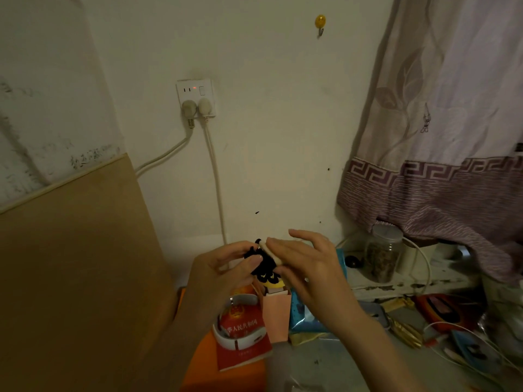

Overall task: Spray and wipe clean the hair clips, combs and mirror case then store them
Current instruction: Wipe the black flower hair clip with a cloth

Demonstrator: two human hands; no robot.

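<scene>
I have both hands raised in front of the wall, above the far edge of the cluttered counter (pixel 325 360). My left hand (pixel 218 275) pinches a black hair clip (pixel 261 263) between thumb and curled fingers. My right hand (pixel 308 267) meets it from the other side, thumb and forefinger pinching a pale, stick-like piece (pixel 270 251) that lies across the clip, while its other fingers fan out loosely. Whether that pale piece is part of the clip or a wiping tool, I cannot tell in this dim light.

Directly below the clip stands a small pink paper bag (pixel 276 312), open at the top, with something yellow peeking from it. Beside it lie a red booklet (pixel 243 335) with a white band (pixel 240 339) on it, and a blue packet (pixel 304 315).

As for progress, I judge I am still on the hair clips: this one is in hand, being cleaned or checked, not yet stored. I see no spray bottle, cloth, comb or mirror case that I can name with confidence, so those items look to be still ahead. The pink bag may be the storage spot, but that is only my guess.
</scene>
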